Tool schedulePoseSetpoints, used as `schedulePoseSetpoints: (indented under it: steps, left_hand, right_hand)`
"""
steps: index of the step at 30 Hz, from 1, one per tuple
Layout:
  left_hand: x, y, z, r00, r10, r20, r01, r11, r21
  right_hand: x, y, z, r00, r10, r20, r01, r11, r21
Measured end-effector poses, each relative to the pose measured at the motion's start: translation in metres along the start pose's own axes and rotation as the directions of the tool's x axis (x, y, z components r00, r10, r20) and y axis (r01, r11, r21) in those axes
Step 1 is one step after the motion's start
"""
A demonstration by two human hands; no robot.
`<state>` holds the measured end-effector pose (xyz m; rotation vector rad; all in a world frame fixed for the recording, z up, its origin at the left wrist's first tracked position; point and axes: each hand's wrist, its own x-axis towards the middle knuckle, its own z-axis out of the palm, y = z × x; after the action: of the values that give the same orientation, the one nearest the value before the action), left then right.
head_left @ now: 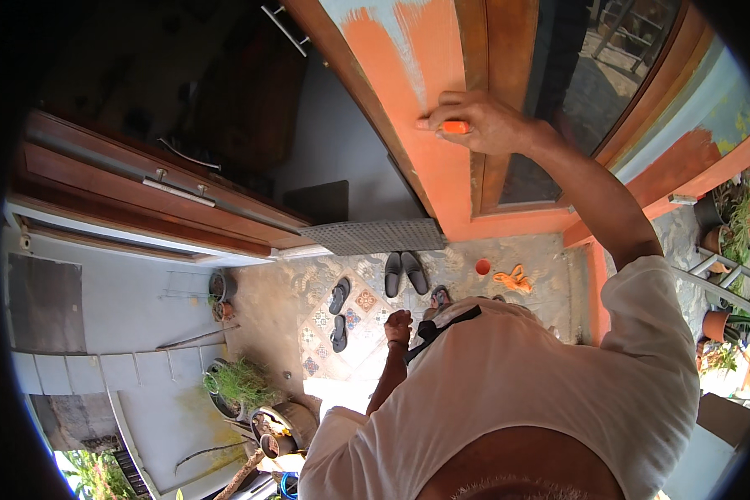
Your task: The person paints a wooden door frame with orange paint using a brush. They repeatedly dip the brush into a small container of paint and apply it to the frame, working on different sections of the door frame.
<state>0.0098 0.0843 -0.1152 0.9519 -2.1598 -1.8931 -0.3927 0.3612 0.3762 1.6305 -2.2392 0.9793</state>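
One orange handle [456, 127] near the right edge of the wall [398, 79]
Right hand [485, 123] grips it; a sideways slip could smear the wooden frame [507, 50] orange. Left hand [398, 327] hangs curled; contents unclear.

A mottled grey-beige floor [262, 292] with an inset patch of colourful, patterned square tiles [352, 319]. Two dark flip-flops [340, 296] lie near the patch's left side (slightly apart). Farther right are paired dark slip-on shoes [393, 275], a round orange-red container [482, 267] and a crumpled orange cloth [515, 279].
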Motion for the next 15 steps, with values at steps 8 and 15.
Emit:
schedulePoseSetpoints:
  steps: [8, 15]
  left_hand:
    - [-0.018, 0.018, -0.001, 0.969, -0.241, -0.059, 0.238, 0.97, -0.049]
    - [0.001, 0.028, 0.014, 0.992, -0.13, 0.002, 0.129, 0.988, 0.084]
  right_hand:
    - [0.051, -0.09, -0.105, 0.728, -0.665, -0.165, 0.341, 0.56, -0.755]
    - [-0.026, -0.026, 0.053, 0.898, -0.369, 0.241, 0.431, 0.623, -0.653]
